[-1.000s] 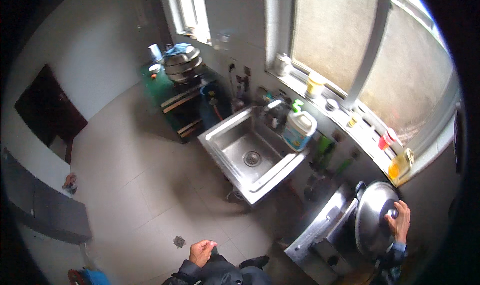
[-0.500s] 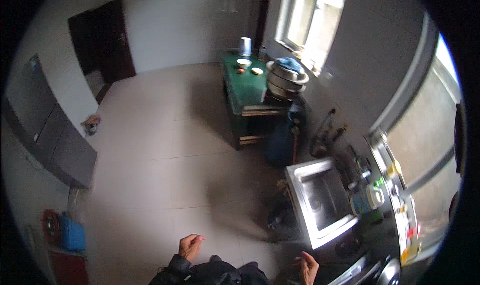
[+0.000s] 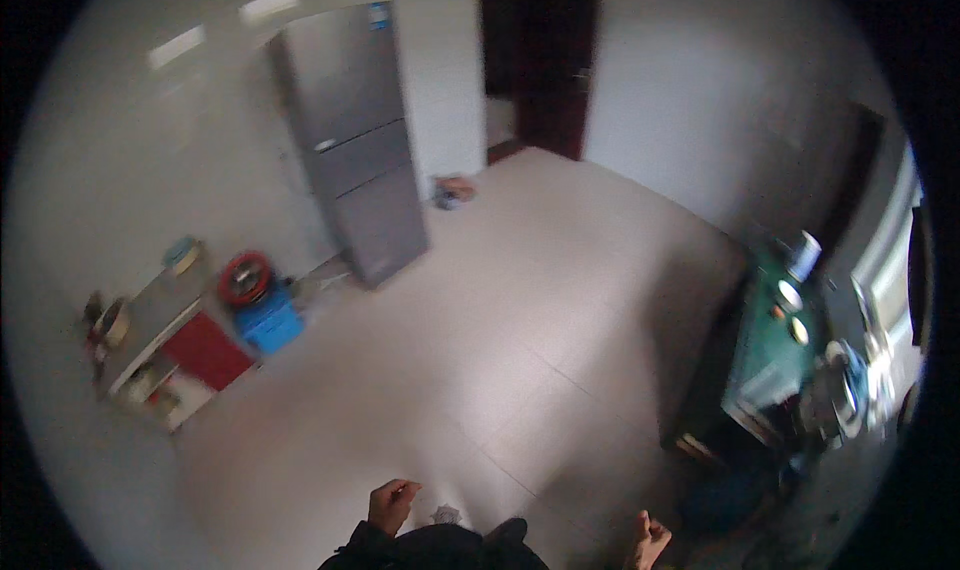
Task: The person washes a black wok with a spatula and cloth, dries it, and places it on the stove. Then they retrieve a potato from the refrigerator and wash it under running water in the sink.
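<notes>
My left hand (image 3: 393,505) is in front of my body at the lower edge, its fingers curled in loosely with nothing visible in them. Farther right, my right hand (image 3: 650,543) hangs low with its thumb and fingers a little apart; it is blurred and partly cut off by the edge. No object appears in it. Both hands are over the pale tiled floor (image 3: 480,370), touching nothing. My dark sleeve and the front of my dark clothing show between them, with the tip of one shoe.
A grey fridge (image 3: 360,150) stands against the wall, near a dark door (image 3: 555,75). To the left are a low cabinet (image 3: 208,350), a blue box (image 3: 268,322) and a red round thing (image 3: 246,278). A green table (image 3: 765,320) with bowls and a pot (image 3: 830,395) is at right.
My view has swung left: the fridge and door now sit near the middle, the green table at the right, and the sink is out of sight. Both hands stay low and apart.
</notes>
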A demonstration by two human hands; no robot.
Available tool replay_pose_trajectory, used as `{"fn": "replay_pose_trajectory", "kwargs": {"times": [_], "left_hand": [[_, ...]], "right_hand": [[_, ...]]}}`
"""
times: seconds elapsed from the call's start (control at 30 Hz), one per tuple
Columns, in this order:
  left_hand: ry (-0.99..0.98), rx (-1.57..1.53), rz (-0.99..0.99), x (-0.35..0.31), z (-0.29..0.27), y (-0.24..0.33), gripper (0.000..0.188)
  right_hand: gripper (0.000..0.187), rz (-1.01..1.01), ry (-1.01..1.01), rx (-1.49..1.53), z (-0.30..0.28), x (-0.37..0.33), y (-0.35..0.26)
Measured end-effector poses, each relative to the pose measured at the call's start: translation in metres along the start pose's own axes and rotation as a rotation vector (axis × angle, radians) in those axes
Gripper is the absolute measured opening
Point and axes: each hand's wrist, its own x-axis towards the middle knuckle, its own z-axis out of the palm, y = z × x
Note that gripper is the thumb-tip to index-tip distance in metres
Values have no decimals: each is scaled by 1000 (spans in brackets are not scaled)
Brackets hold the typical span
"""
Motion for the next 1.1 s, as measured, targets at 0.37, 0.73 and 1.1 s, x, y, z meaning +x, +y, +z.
{"fn": "replay_pose_trajectory", "kwargs": {"times": [0.37, 0.73, 1.1], "left_hand": [[496, -167, -30, 108, -90, -43, 25], [580, -572, -106, 306, -229, -17, 31], [850, -429, -157, 493, -322, 24, 34]], "right_hand": [[58, -290, -857, 411, 301, 111, -279], [53, -587, -1076, 119, 492, 126, -506], [46, -718, -1220, 265, 749, 193, -694]]}}
